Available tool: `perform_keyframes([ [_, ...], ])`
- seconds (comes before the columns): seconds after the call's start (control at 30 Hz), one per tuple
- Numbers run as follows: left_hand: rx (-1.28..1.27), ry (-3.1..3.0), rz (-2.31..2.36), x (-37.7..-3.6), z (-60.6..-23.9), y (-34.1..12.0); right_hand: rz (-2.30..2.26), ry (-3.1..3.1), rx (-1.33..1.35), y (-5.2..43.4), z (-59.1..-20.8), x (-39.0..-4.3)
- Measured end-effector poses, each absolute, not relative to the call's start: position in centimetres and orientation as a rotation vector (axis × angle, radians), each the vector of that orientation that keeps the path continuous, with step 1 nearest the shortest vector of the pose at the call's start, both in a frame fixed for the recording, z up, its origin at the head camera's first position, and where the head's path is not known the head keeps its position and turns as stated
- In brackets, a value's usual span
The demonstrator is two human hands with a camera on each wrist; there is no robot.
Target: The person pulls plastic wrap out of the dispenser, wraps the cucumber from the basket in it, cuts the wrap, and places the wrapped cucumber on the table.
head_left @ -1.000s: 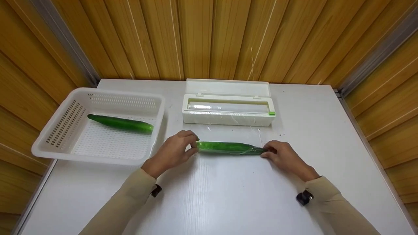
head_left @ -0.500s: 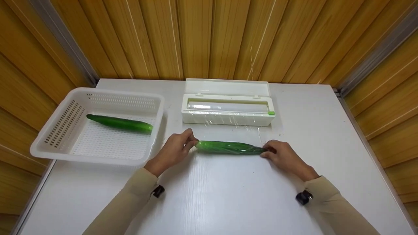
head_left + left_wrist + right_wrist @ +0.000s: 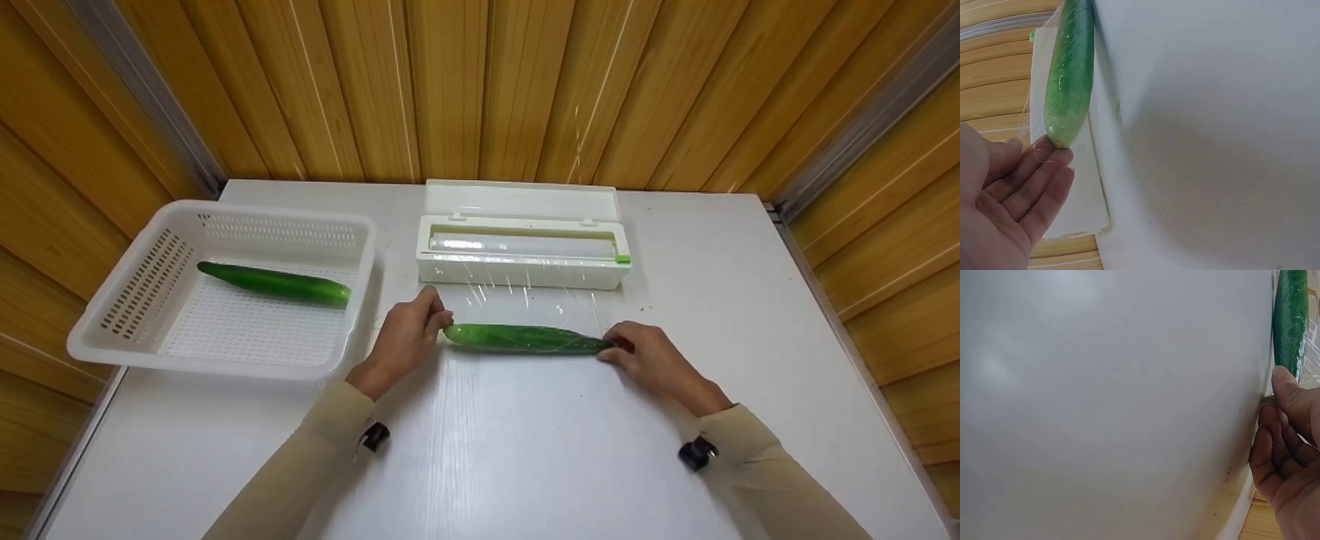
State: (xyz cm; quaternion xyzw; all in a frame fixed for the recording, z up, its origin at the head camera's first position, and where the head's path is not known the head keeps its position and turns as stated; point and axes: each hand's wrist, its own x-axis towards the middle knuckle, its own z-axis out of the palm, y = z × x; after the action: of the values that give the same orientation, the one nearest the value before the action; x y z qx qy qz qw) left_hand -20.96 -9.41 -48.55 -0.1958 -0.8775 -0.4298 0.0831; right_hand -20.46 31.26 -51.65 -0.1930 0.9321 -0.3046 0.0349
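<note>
Left hand point(image 3: 405, 334) shifted up, fingers straight touching wrapped cucumber point(image 3: 525, 338), right hand point(image 3: 649, 360) pinching its other end, no readable labels

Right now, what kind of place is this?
Probably a small food-wrapping station: a white table boxed in by wood-panelled walls, with a cling film dispenser, a basket and a film-wrapped cucumber.
</note>
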Motion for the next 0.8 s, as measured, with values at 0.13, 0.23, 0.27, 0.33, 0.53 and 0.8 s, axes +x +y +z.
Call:
perform_keyframes([
  [0.13,-0.499,-2.573,-1.354,-21.2,-48.9,-9.1,-0.942,2.862,-0.593,31.2,-51.6,-20.5],
  [0.23,-0.436,-2.557,-1.394,-21.4,-49.2,-9.0,-0.942,2.866,-0.594,31.2,-51.6,-20.5],
  [0.27,-0.415,-2.555,-1.411,-21.4,-49.2,-8.9,-0.943,2.868,-0.594,31.2,-51.6,-20.5],
  [0.33,-0.369,-2.557,-1.430,-21.6,-49.3,-8.9,-0.945,2.869,-0.595,31.2,-51.6,-20.5],
  [0.53,-0.220,-2.574,-1.553,-22.0,-49.1,-8.6,-0.952,2.868,-0.606,31.2,-51.5,-20.5],
  [0.8,-0.056,-2.637,-1.716,-22.6,-48.9,-8.5,-0.973,2.874,-0.601,31.4,-51.8,-20.4],
])
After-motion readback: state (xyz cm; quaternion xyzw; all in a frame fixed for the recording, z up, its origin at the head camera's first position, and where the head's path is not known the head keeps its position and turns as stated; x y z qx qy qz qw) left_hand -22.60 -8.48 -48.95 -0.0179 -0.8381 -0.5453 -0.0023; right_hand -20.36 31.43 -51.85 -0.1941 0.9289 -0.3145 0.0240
